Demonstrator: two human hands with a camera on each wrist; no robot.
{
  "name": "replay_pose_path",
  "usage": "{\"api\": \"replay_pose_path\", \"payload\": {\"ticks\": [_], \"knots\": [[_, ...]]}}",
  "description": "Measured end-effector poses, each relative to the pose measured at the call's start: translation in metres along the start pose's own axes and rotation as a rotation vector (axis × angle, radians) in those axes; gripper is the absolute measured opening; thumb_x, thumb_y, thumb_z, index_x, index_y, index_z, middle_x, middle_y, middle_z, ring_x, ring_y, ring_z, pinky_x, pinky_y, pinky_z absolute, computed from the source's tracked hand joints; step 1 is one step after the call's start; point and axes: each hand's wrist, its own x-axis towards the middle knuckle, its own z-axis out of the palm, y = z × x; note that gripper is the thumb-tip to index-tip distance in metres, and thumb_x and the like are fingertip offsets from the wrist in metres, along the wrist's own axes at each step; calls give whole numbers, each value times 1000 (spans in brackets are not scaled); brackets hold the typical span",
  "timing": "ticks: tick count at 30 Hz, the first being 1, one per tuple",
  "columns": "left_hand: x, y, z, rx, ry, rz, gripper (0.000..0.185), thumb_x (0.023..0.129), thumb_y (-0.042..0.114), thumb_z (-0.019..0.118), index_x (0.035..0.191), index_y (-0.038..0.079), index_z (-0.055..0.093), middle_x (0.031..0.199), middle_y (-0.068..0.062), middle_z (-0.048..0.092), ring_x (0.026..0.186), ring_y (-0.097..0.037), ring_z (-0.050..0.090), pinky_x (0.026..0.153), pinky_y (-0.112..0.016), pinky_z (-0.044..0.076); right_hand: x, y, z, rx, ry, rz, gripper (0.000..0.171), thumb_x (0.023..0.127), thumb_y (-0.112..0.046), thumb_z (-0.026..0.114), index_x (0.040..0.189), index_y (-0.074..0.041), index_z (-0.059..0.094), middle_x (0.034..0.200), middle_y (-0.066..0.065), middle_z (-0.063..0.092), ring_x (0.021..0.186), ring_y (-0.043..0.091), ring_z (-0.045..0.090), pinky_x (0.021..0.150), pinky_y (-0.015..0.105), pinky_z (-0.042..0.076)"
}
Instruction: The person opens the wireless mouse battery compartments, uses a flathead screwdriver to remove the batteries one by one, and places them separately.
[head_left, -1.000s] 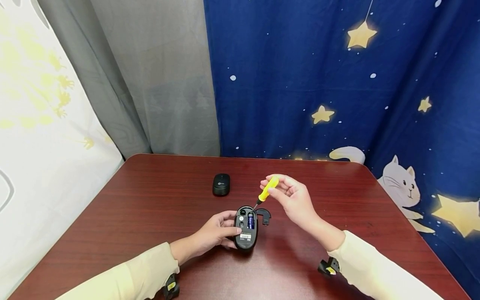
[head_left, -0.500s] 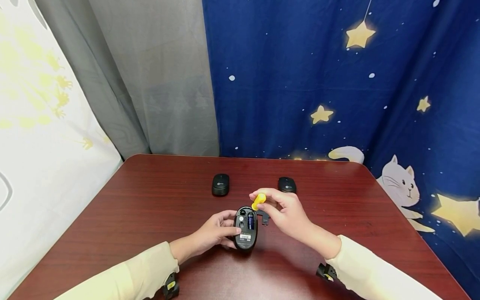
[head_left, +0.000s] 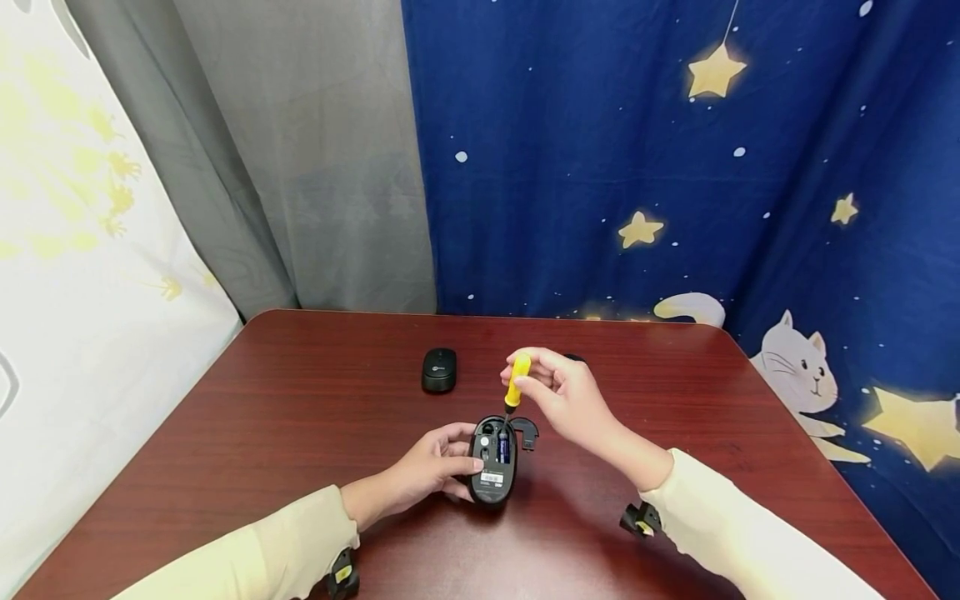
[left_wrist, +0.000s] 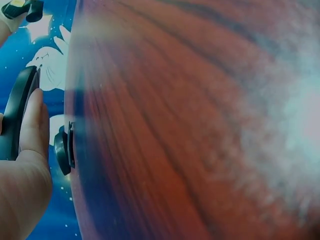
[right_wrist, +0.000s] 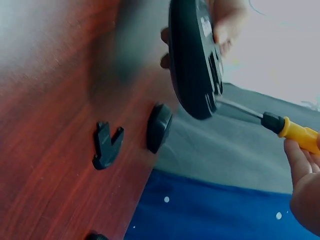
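My left hand [head_left: 429, 468] grips a black computer mouse [head_left: 491, 493] with its underside facing up, thumb lying across the base. In its uncovered battery compartment sits a dark blue battery [head_left: 503, 448]. A yellow-handled screwdriver [head_left: 517, 383] is pinched between the thumb and fingers of my right hand [head_left: 576, 402]. In the right wrist view the screwdriver's metal shaft [right_wrist: 240, 106] reaches the mouse near the compartment's end; the exact tip contact is hidden. That view shows the mouse raised off the table. Its black battery cover [right_wrist: 106, 146] lies on the tabletop.
A second black mouse [head_left: 438, 371] stands upright farther back on the dark red wooden table [head_left: 315, 392]. Another dark mouse [head_left: 575, 358] is mostly hidden behind my right hand. Grey and blue star-patterned curtains [head_left: 570, 167] hang behind the table's far edge.
The screwdriver's handle dipped toward the mouse half a second ago, then rose; it now stands steeper than one second ago. My left hand and the mouse stay nearly still.
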Motion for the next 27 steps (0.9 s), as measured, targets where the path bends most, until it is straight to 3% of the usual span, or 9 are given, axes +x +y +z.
{"api": "replay_pose_path", "payload": {"ticks": [5, 11, 17, 23, 27], "knots": [[0, -1, 0, 1, -8, 8, 54, 88, -1, 62, 136, -9, 38, 108, -23, 65, 85, -25, 68, 63, -36, 59, 17, 11, -8, 124, 19, 195, 20, 94, 1, 60, 113, 7, 58, 100, 24, 68, 93, 34, 68, 78, 36, 57], [1, 0, 0, 12, -27, 7, 54, 88, -1, 62, 136, -8, 38, 109, -23, 65, 83, -25, 68, 62, -35, 59, 30, 30, -15, 254, 50, 403, 22, 96, 3, 55, 115, 13, 52, 97, 20, 68, 86, 22, 70, 79, 39, 56], [0, 0, 0, 21, -39, 3, 53, 88, -2, 63, 135, -8, 39, 109, -22, 65, 82, -24, 68, 60, -33, 58, 31, 43, -17, 280, 72, 532, 23, 97, 1, 52, 116, 14, 51, 105, 29, 64, 85, 22, 70, 79, 38, 56], [0, 2, -1, 27, -51, 19, 53, 88, -2, 62, 136, -8, 39, 110, -23, 65, 84, -23, 68, 61, -34, 59, 31, 51, -17, 318, 99, 643, 24, 96, 3, 51, 116, 16, 51, 98, 21, 68, 90, 28, 69, 80, 38, 56], [0, 2, -1, 24, -58, 19, 53, 88, -2, 62, 136, -8, 39, 110, -22, 65, 85, -23, 68, 62, -33, 59, 31, 54, -16, 363, 102, 699, 22, 96, 5, 50, 114, 17, 52, 97, 23, 68, 87, 25, 69, 77, 34, 57]]}}
